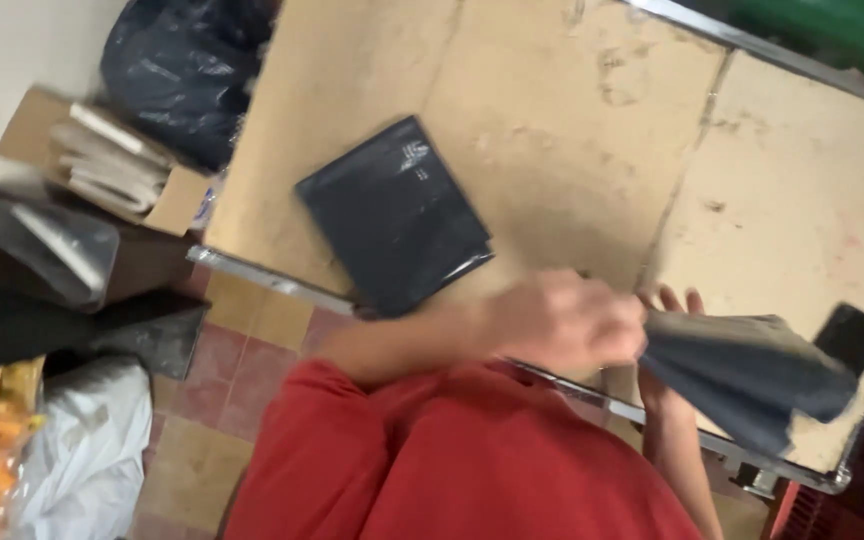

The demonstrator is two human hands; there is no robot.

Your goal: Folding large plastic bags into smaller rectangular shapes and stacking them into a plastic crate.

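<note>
Clutching one end of a grey folded cloth (747, 375), the left hand (567, 322) keeps its grip closed; right hand (674, 305) fingers show behind it, grip unclear. One black flat packet (394, 214) lies on the counter (572, 120) beyond the cloth.

The place looks like a small packing room or the back room of a shop, not a home. The surface (552, 120) is a plain board, worn and stained, with a metal strip along its edge (272, 280). On it lies a flat packet (392, 215) sealed in dark plastic. Beside the surface stands an open cardboard box (102, 160) with folded pale goods inside, and above it a full black plastic bag (177, 70). A white bag (87, 450) lies on the floor (242, 360), which has old red and yellow tiles.
</note>
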